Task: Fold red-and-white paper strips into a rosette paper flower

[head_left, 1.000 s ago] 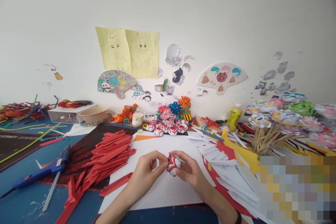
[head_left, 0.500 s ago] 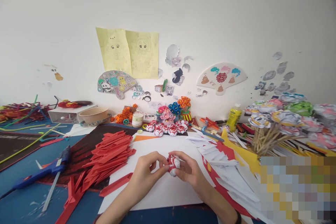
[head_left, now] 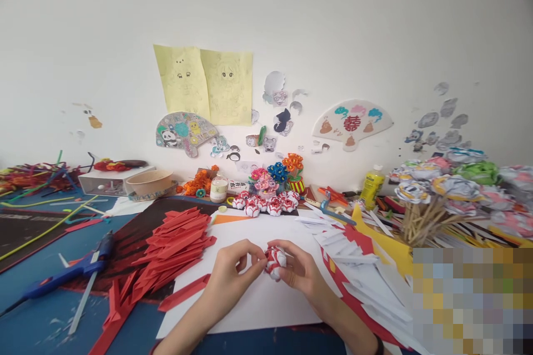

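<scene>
A small red-and-white folded paper flower (head_left: 276, 263) is held up over the large white sheet (head_left: 250, 310). My right hand (head_left: 307, 276) grips it from the right, thumb below and fingers curled over the top. From the other side my left hand (head_left: 237, 269) pinches at the flower's left edge, thumb and forefinger together; what exactly lies between those fingertips is too small to make out. Left of my hands is a pile of folded red paper strips (head_left: 177, 249). Folded white paper strips (head_left: 362, 272) are fanned out on the right. Several similar finished flowers (head_left: 273, 205) sit behind the sheet.
A blue glue gun (head_left: 79, 272) lies at the left with a glue stick beside it. Farther back stand a beige bowl (head_left: 150, 182), a small jar (head_left: 219, 188) and a yellow bottle (head_left: 372, 186). Paper flowers on sticks (head_left: 420, 194) crowd the right side.
The flower has turned slightly between my fingers, showing a little more of its red-and-white side. Both hands stay nearly in place, and the camera view has shifted very slightly.
</scene>
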{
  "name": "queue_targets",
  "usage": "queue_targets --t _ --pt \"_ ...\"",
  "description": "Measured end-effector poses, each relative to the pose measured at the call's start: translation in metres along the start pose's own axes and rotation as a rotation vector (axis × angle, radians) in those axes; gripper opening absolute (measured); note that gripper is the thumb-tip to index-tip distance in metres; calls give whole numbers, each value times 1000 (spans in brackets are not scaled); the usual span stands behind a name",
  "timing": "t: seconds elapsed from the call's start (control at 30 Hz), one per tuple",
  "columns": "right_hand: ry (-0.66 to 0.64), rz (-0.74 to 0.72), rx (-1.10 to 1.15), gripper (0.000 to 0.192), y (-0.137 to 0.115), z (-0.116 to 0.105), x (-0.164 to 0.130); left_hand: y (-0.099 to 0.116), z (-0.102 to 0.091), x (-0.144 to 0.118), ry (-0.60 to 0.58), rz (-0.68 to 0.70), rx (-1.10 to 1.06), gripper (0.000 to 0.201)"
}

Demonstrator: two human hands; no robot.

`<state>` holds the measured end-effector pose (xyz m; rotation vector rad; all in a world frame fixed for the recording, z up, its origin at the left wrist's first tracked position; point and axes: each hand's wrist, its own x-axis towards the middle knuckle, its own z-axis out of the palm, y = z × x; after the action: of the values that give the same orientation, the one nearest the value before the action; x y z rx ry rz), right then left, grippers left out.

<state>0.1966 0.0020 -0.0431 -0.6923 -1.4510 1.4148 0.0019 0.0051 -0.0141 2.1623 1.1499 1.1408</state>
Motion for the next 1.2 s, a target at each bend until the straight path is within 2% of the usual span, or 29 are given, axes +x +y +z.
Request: queue_targets --t 0.63,1.03,1.2 --pt "-16 -58 -37 43 5 -3 1 -5 5 -3 -53 -15 61 12" --pt "-25 -52 -39 42 5 -3 0 -10 6 -1 -101 66 -4 14" --pt "-35 -26 2 43 5 -3 1 -3 3 -1 -143 91 3 14"
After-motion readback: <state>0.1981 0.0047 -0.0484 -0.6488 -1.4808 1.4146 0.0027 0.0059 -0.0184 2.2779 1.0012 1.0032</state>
